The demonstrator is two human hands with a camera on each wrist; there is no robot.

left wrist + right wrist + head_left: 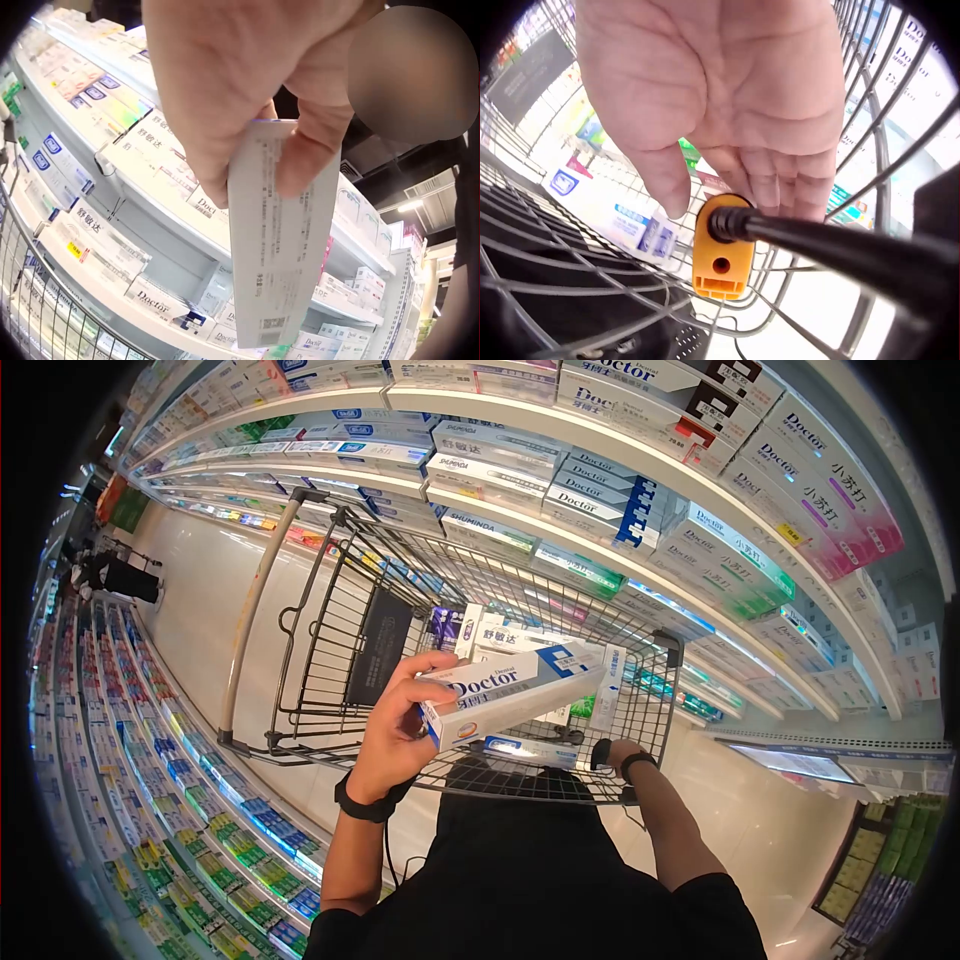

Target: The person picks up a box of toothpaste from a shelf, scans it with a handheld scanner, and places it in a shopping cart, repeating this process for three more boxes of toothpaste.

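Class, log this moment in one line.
cart: boxes inside | left hand: holds Doctor box | right hand: at cart corner

- Shelving [480, 404]: beyond left hand [395, 745], tiers of boxes.
- Pink-ended Doctor boxes [825, 490]: beyond right hand [627, 752], off to its right.
- Second shelf bank [200, 800]: left of left hand, packets in rows.
- Dark trolley [120, 573]: far left of left hand, details too small.
- Lit panel [795, 762]: right of right hand.
- Pale glossy floor [715, 785]: beside right hand, reflecting light.

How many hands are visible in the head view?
2: the left hand grips a Doctor box over the cart; the right hand is by the cart's edge.
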